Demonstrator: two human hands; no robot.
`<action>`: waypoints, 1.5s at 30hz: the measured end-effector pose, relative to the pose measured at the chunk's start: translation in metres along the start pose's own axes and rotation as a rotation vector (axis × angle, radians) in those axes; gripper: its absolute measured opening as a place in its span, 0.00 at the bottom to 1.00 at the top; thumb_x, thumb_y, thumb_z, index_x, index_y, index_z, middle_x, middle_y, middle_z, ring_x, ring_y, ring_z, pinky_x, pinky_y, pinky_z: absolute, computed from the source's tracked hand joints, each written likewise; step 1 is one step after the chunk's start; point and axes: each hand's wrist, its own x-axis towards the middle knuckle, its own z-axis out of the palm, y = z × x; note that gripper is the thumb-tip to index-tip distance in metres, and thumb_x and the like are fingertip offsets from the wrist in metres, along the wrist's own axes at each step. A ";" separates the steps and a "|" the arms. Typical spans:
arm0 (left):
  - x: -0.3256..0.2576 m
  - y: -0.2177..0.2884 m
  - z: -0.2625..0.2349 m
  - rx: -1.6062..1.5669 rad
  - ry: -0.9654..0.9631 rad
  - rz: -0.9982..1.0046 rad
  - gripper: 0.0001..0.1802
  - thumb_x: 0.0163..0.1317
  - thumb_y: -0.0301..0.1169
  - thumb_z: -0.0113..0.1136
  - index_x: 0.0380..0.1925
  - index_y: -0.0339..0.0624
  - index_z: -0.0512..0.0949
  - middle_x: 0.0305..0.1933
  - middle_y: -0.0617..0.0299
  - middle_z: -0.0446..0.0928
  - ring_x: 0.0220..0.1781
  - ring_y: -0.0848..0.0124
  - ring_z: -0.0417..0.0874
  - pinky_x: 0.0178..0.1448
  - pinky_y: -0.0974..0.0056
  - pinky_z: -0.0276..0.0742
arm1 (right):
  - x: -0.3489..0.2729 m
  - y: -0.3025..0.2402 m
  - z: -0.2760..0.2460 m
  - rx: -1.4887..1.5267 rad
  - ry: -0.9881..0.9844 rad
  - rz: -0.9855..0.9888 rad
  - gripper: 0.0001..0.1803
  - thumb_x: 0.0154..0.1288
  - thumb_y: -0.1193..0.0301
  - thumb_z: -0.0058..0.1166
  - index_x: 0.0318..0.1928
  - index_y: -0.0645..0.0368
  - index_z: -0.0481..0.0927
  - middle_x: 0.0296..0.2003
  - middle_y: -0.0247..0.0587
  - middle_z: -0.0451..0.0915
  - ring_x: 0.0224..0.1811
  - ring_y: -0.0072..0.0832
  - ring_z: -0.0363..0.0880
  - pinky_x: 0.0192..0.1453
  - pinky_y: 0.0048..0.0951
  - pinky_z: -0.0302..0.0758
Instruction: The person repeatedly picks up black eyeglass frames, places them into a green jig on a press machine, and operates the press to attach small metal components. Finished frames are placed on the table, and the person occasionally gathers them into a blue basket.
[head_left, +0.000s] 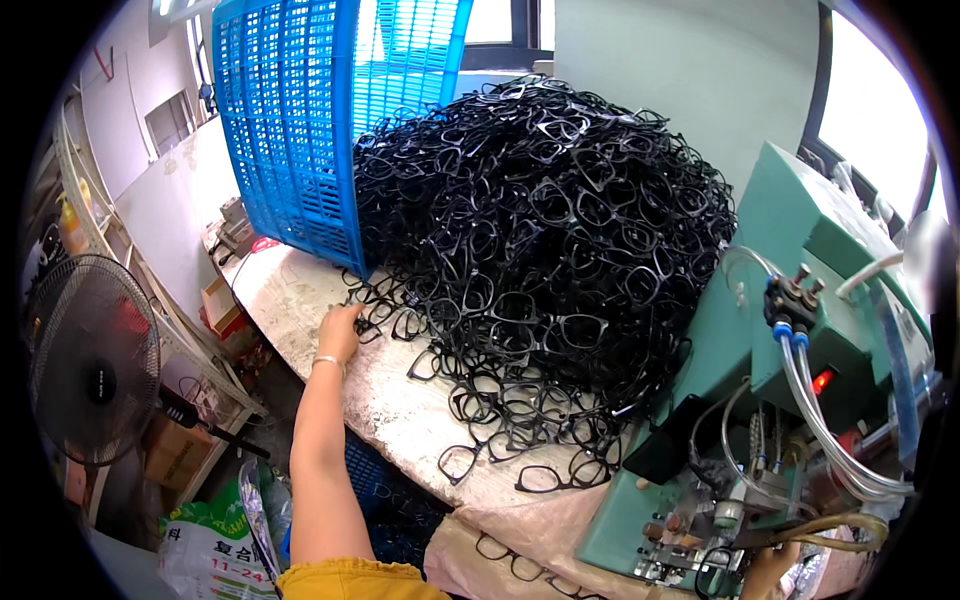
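Note:
My left arm stretches across the white-topped table (385, 400) to the near left fringe of a big heap of black eyeglass frames (560, 210). There my left hand (340, 332), with a band at its wrist, has its fingers curled at the rim of one eyeglass frame (369, 330). Low on the right, my right hand (768, 572) is at the working head of a green machine (800, 225). A black eyeglass frame (712, 575) stands at the machine's fixture beside that hand. Hoses and metal parts cover most of its fingers.
A blue plastic basket (285, 130) lies tipped on its side left of the heap. A black fan (95, 360) stands at the far left. Below the table edge are a blue crate (365, 470) and a printed sack (215, 540). More frames (525, 568) rest on brown paper (470, 550).

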 end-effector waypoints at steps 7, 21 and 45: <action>-0.097 0.093 -0.013 -0.081 0.037 0.326 0.15 0.52 0.21 0.57 0.38 0.46 0.85 0.33 0.57 0.79 0.42 0.54 0.81 0.45 0.53 0.78 | -0.006 -0.008 -0.001 -0.109 0.005 -0.015 0.08 0.62 0.80 0.59 0.42 0.66 0.81 0.43 0.46 0.81 0.49 0.39 0.78 0.58 0.35 0.73; -0.128 0.147 -0.029 0.206 0.167 0.142 0.13 0.57 0.22 0.57 0.42 0.35 0.80 0.33 0.43 0.79 0.38 0.46 0.79 0.43 0.46 0.74 | -0.015 -0.139 -0.001 0.291 -0.124 -0.267 0.08 0.54 0.78 0.65 0.37 0.62 0.86 0.34 0.44 0.85 0.39 0.36 0.83 0.46 0.32 0.76; -0.235 0.427 -0.187 -1.070 -0.063 1.300 0.09 0.51 0.25 0.69 0.35 0.48 0.87 0.43 0.62 0.86 0.33 0.67 0.80 0.49 0.57 0.78 | -0.012 -0.068 -0.003 -0.222 -0.017 -0.219 0.12 0.53 0.74 0.65 0.40 0.58 0.85 0.51 0.50 0.80 0.60 0.48 0.76 0.67 0.45 0.69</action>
